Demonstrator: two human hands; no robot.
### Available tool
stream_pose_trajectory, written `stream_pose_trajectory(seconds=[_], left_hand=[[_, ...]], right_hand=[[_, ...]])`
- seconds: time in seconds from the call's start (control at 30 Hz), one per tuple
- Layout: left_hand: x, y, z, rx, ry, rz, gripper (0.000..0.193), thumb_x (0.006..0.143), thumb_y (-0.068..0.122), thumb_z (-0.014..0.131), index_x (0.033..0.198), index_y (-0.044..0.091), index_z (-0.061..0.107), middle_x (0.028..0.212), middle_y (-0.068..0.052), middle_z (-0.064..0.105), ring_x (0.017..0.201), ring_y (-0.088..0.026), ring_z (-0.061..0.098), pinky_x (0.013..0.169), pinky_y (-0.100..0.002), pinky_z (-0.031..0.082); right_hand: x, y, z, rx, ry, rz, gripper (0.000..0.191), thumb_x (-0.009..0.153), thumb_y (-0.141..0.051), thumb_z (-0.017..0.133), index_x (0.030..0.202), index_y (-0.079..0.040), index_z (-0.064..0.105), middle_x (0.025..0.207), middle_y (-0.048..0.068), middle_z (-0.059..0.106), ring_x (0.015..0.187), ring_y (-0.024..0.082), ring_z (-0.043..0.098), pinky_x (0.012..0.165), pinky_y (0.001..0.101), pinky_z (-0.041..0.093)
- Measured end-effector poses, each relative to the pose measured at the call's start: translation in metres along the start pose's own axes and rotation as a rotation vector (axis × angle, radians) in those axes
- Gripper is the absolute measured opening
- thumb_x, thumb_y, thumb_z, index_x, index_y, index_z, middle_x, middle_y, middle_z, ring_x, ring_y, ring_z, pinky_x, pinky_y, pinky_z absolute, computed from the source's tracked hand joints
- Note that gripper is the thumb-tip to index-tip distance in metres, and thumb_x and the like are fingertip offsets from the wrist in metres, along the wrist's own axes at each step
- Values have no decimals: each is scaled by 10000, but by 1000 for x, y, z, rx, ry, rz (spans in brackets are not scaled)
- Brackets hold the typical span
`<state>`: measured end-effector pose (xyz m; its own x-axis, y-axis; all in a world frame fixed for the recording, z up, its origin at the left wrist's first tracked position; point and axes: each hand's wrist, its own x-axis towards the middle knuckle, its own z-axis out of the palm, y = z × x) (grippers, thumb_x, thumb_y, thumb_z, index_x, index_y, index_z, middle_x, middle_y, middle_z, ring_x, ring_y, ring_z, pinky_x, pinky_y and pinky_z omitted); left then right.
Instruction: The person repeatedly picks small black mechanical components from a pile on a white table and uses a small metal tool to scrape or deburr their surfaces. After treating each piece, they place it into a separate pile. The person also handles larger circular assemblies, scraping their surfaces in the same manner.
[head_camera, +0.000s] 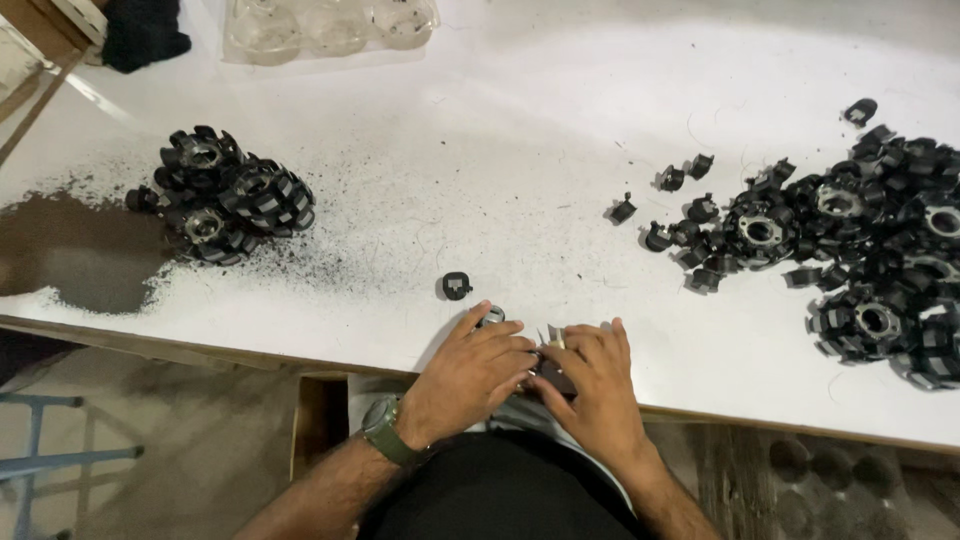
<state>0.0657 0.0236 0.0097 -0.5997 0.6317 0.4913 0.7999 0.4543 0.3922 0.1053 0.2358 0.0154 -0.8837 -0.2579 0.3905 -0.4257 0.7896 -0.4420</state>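
Head view, one entry.

- Left hand (470, 368): fingers curled down at the near edge of the white bench (520, 130), closed on a small black part (548, 372) shared with the other hand; green-strapped watch (385, 430) on the wrist.
- Right hand (592, 378): fingers folded together over the same part, thumb side touching the left hand. A thin metal blade (553, 338) pokes out between the hands.
- Black part: mostly hidden under both hands, right at the bench edge.
- Single black clip (455, 286): loose, just beyond the left hand.
- Small heap of black wheels (225, 195): far left, ringed by black dust.
- Large heap of wheels and scraps (860, 240): far right.
- Clear plastic tray (330, 25): far edge.

Risk, judged: the blade sits close to the fingers and could slip and nick them; the part could drop off the edge.
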Motion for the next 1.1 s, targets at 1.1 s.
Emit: stream_pose_trajectory(seconds=[1.1], left_hand=[[-28,26,33,105,296,-282,137,880,143,801,1003,117,748,1327,-48,632,1426,-254,462,1254,-580,236]], right_hand=[[-25,-5,23,126,125,-65,321,783,11,785,1048,-65,621,1012,84,686,1169,263,650,1247,602,269]])
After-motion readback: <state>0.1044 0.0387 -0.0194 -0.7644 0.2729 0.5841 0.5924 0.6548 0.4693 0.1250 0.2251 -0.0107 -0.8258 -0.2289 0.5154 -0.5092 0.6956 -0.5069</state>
